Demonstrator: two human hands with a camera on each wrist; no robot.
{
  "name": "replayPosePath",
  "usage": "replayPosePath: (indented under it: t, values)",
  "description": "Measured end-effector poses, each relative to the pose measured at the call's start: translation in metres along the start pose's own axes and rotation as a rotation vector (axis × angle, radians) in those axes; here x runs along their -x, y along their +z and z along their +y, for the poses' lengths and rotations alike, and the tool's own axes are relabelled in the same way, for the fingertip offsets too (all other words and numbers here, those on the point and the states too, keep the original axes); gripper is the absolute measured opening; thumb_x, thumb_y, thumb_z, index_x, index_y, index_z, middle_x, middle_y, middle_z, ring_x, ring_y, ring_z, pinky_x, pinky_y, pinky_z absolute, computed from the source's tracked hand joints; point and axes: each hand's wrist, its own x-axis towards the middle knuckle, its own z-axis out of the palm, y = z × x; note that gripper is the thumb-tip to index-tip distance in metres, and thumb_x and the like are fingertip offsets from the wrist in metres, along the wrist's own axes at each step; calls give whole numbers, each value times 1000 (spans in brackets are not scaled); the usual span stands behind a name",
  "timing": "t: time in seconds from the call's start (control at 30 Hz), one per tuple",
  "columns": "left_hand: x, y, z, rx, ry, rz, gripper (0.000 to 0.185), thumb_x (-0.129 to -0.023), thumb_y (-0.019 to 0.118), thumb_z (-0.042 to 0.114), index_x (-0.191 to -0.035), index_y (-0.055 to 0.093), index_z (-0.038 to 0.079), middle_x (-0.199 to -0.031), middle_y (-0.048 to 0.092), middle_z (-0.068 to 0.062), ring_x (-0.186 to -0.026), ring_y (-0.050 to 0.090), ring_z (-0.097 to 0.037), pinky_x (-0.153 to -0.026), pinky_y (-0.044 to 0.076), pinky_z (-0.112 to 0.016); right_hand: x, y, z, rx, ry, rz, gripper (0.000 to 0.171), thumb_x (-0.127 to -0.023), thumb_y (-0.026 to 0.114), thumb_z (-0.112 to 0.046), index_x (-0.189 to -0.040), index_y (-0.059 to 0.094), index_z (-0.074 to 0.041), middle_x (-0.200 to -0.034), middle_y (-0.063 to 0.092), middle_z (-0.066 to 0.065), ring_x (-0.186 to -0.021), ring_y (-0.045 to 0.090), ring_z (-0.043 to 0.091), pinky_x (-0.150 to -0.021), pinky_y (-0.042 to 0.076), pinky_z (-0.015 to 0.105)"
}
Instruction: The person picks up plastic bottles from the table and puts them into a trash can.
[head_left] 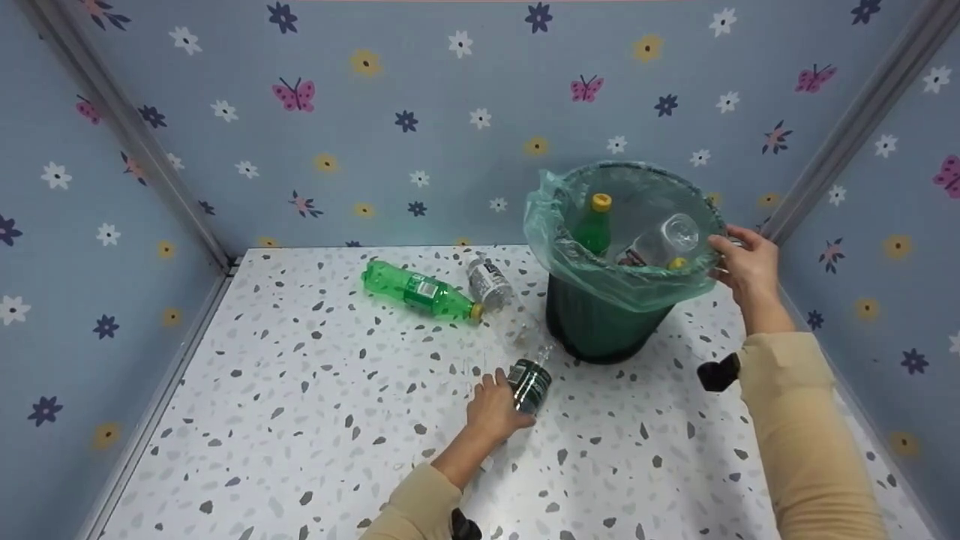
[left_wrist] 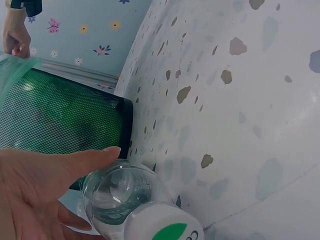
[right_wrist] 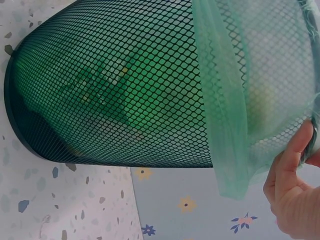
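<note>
My left hand (head_left: pixel 495 411) grips a clear plastic bottle with a dark label (head_left: pixel 531 384), which lies on the speckled surface. In the left wrist view, the thumb lies along one side of this bottle (left_wrist: pixel 117 187) and the fingers are on the other, partly hidden. My right hand (head_left: pixel 752 270) pinches the right rim of a dark green mesh trash bin (head_left: pixel 600 322), thumb inside and fingers outside. A pale green bag (head_left: pixel 637 289) lines the bin and folds over its rim. Inside are a green bottle with a yellow cap (head_left: pixel 595 229) and a clear bottle (head_left: pixel 664 240).
Left of the bin lies a green bottle (head_left: pixel 420 291) with a yellow cap. Its cap end meets another clear bottle (head_left: pixel 491 283) lying beside it. Blue flowered panels (head_left: pixel 420 97) stand behind and at both sides of the speckled surface (head_left: pixel 315 420).
</note>
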Motion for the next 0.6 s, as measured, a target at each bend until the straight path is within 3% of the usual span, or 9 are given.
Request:
replayPosePath:
  t: [0.2,0.37,0.6]
  values:
    - [4,1,-3,0,17,-22,89,-55,82,35,-118,43,-14,-98,51,-25,-88,53,-39,-67,46,-47,0,-1,0,-56,7,-10,49,-86,57,-14,-131,40,-2,-85,54,-1,-62,58,6,-53,48,17]
    - [5,2,-5,3,46,-38,75,-58,81,34,-108,50,-12,-93,53,-23,-82,55,-37,-65,47,-46,1,-1,0,-84,13,-18,50,-86,57,-14,-132,40,-3,-90,53,2,-65,58,8,-53,48,17]
    - [9,0,-9,22,96,0,59,-56,82,27,-98,57,-6,-85,54,-17,-75,55,-32,-59,48,-42,0,0,-1,-106,10,-18,52,-85,59,-12,-132,39,-1,-83,54,1,-60,56,7,-50,47,17]
